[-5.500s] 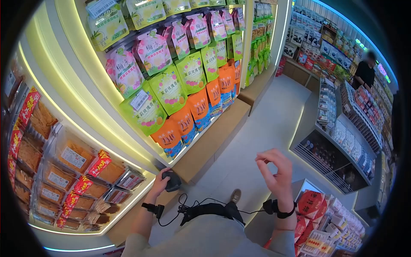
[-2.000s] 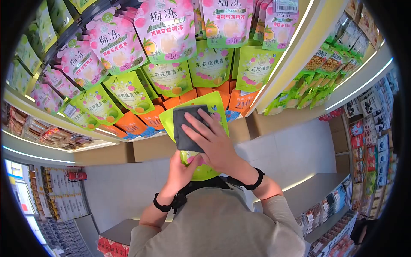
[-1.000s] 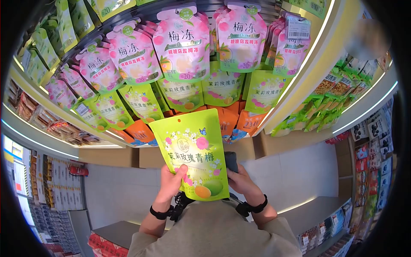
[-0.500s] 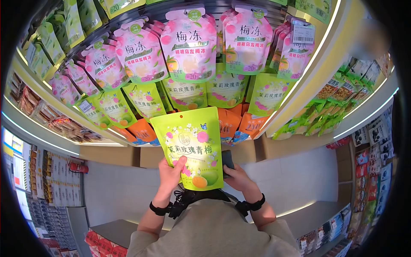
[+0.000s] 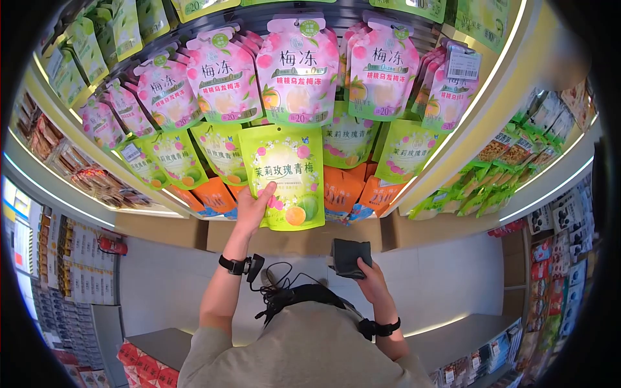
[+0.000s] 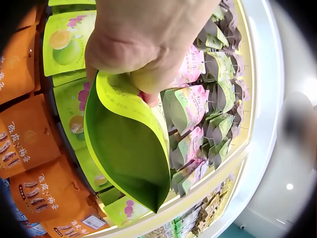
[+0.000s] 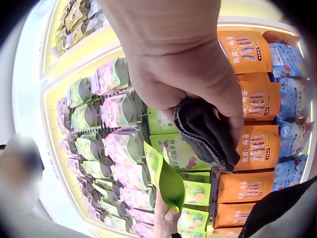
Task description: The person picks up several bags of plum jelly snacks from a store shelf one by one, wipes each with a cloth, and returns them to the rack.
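My left hand (image 5: 255, 205) grips a light green pouch (image 5: 294, 161) by its lower left side, thumb on the printed front. Held upright, the pouch overlaps the hanging green pouches (image 5: 349, 139) in the head view. Its hollow green underside (image 6: 129, 144) shows in the left wrist view, below my fingers. My right hand (image 5: 375, 284) holds a folded dark grey cloth (image 5: 349, 257) lower down, in front of the body and apart from the pouch. In the right wrist view the cloth (image 7: 205, 134) lies pinched between thumb and fingers.
Pink pouches (image 5: 294, 77) hang in a row above the green ones, with orange pouches (image 5: 343, 191) below. A tan ledge (image 5: 278, 238) runs under the display. Bagged snacks (image 5: 498, 161) hang to the right; a low counter (image 5: 168, 343) stands at the lower left.
The cloth, in my left hand at first, passed to my right, which pressed it on the pouch. The pouch has since risen toward the rack, and my right hand has drawn away with the cloth.
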Tool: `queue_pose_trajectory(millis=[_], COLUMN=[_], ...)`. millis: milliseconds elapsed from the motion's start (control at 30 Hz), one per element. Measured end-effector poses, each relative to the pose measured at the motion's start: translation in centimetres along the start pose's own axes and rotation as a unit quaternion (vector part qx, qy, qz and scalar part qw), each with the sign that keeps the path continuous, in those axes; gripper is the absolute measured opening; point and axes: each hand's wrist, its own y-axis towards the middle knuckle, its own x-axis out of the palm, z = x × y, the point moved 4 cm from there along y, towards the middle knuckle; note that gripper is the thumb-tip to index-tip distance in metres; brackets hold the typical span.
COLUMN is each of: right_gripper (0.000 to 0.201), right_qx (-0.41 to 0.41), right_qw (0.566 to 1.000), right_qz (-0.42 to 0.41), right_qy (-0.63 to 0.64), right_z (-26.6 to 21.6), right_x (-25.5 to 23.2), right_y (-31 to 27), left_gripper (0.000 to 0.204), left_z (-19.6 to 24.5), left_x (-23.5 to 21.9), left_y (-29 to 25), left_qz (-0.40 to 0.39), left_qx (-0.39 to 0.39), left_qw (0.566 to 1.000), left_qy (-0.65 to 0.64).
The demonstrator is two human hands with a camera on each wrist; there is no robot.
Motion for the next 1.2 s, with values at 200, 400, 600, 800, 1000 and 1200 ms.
queue_pose_trajectory(millis=[200, 400, 600, 800, 1000, 1200], right_gripper=[0.042, 0.041, 0.04, 0.039, 0.038, 0.04], right_qx=[0.007, 0.021, 0.025, 0.025, 0.013, 0.013], right_qw=[1.0, 0.999, 0.999, 0.998, 0.998, 0.998], right_qz=[0.027, 0.02, 0.004, 0.017, 0.014, 0.03], right_qy=[-0.004, -0.032, -0.042, -0.05, -0.057, -0.054], right_z=[0.9, 1.8, 1.5, 1.4, 1.0, 1.2], right_x=[-0.5, -0.3, 0.3, -0.1, -0.4, -1.0], right_y=[0.1, 1.5, 1.7, 1.8, 1.9, 2.3], left_gripper=[0.026, 0.026, 0.025, 0.025, 0.026, 0.027], left_z=[-1.0, -0.4, -1.1, -0.7, -1.2, -2.0], left_x=[-0.3, -0.5, -0.9, -0.7, -0.6, -0.9], left_y=[-0.4, 0.4, 0.6, 1.7, 2.2, 2.4], left_qz=[0.02, 0.017, 0.007, 0.011, 0.008, 0.009], left_qx=[0.024, 0.029, 0.041, 0.048, 0.038, 0.051], left_qw=[0.999, 0.999, 0.997, 0.996, 0.998, 0.998], left_qy=[0.025, 0.038, 0.06, 0.071, 0.047, 0.036])
